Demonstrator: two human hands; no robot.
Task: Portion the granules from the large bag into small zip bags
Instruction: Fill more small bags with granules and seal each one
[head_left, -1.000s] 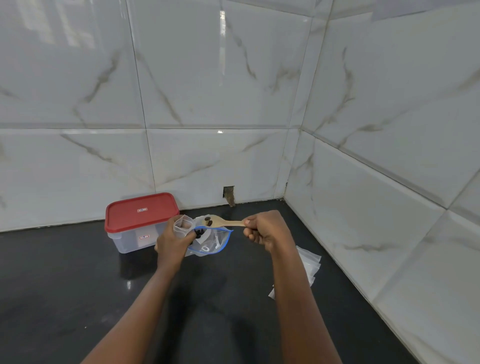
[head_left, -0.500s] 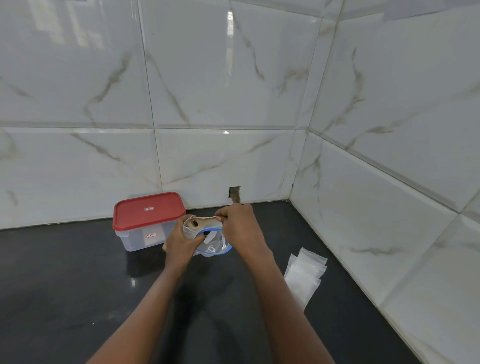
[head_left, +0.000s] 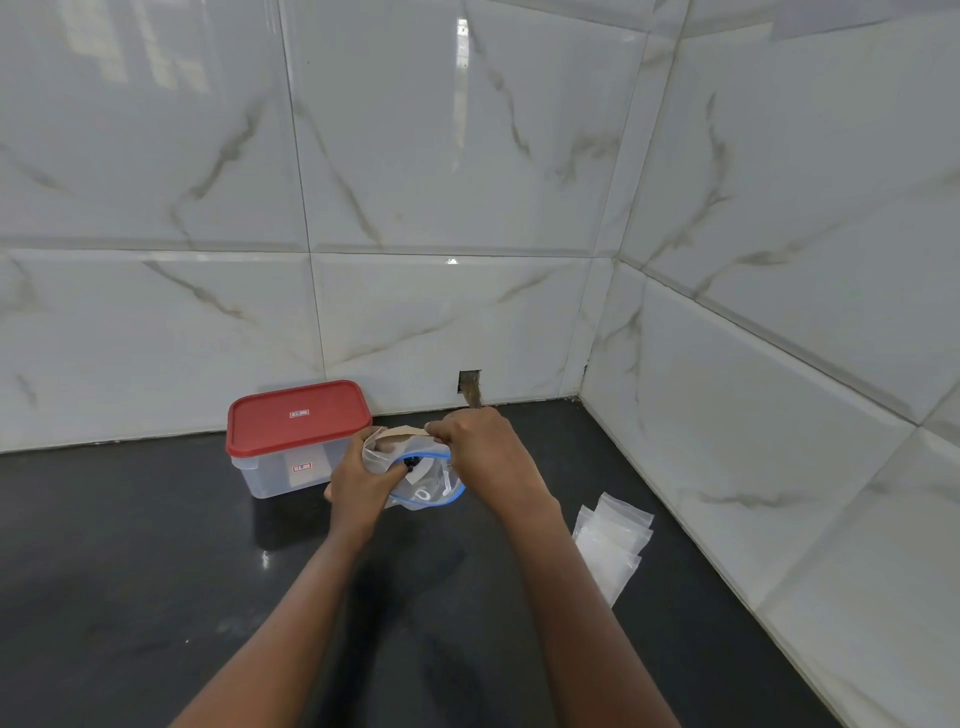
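My left hand (head_left: 358, 480) pinches a small clear zip bag (head_left: 377, 451) open, holding it over the large bag. The large clear bag (head_left: 434, 491) with a blue zip rim lies on the black counter under both hands, with a few dark granules (head_left: 410, 461) showing at its mouth. My right hand (head_left: 480, 449) grips the handle of a wooden spoon (head_left: 402, 432), and the spoon's bowl is tipped into the small bag's opening. The spoon's bowl is partly hidden by the plastic.
A clear plastic box with a red lid (head_left: 297, 415) stands by the back wall, just left of my hands. A stack of empty small zip bags (head_left: 613, 540) lies on the counter to the right, near the tiled side wall.
My right hand has moved left and brought the spoon from beside the small bag into its mouth. The left hand has kept hold of the small bag.
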